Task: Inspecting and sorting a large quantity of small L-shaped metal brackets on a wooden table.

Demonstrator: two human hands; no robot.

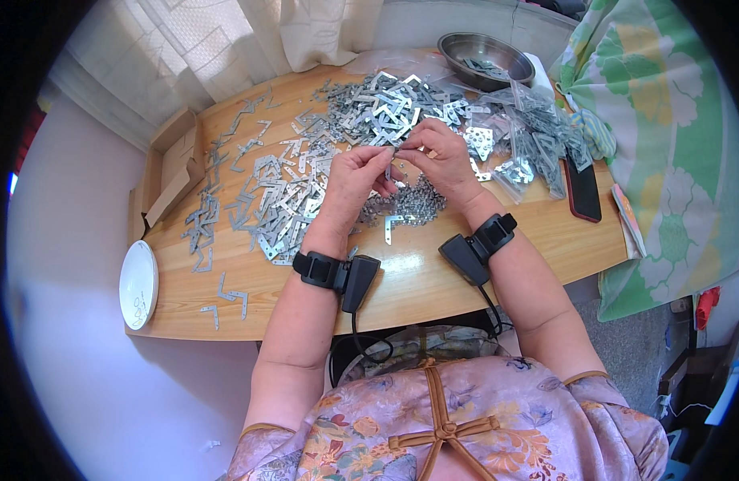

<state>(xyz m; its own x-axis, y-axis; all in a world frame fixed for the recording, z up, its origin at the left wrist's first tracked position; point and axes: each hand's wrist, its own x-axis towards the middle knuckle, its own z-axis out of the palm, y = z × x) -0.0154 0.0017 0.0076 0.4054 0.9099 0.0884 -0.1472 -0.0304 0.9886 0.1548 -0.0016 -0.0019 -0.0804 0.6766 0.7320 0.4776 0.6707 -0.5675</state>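
Both hands meet above the middle of the table, fingertips almost touching. My left hand (358,175) is closed, pinching a flat L-shaped metal corner bracket (389,171) with one arm pointing down. From the other side, my right hand (444,163) pinches the bracket's upper end; whether it also holds something small is hidden by the fingers. Under the hands spreads a pile of small metal screws (417,202). A single corner bracket (390,227) lies just nearer to me. Heaps of loose corner brackets (293,192) cover the table to the left and behind.
Plastic bags of metal parts (538,132) lie at the right, beside a dark phone (583,191). A steel bowl (498,78) stands at the back. An open cardboard box (174,160) and a white plate (137,272) sit at the left edge. Curtains hang behind and right.
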